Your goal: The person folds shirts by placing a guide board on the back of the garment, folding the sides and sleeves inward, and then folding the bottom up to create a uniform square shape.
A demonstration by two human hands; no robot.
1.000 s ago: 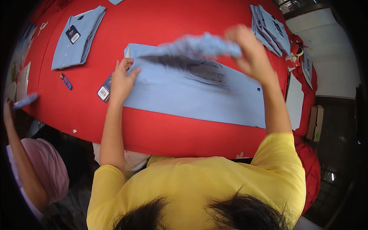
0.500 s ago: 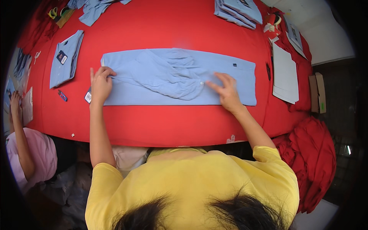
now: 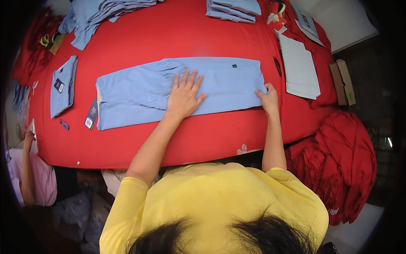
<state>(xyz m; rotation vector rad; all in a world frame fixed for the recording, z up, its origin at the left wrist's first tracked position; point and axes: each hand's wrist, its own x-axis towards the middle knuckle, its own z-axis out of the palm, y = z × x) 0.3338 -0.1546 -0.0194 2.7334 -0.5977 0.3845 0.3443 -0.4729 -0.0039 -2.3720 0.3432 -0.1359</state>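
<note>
A light blue shirt (image 3: 224, 89), folded into a long strip, lies across the red-covered table (image 3: 139, 51). Gathered creases run over its left half, and a small dark label sits near its right end. My left hand (image 3: 183, 98) rests flat on the middle of the shirt with the fingers spread. At the right end, my right hand (image 3: 269, 99) pinches the shirt's edge between thumb and fingers. A dark hang tag with a white sticker (image 3: 91, 115) pokes out at the left end.
To the left are a folded blue shirt (image 3: 63, 86) and small blue thread snips (image 3: 64, 124). White sheets (image 3: 301, 70) and dark scissors (image 3: 277, 66) lie right. Folded shirts (image 3: 232, 10) are stacked at the back. A co-worker's arm (image 3: 28, 169) shows far left; red cloth (image 3: 338, 165) hangs lower right.
My left hand has left the shirt's left end and now presses on its middle. My right hand has moved right to grip the end. The loose sleeve fabric now lies flatter, farther left.
</note>
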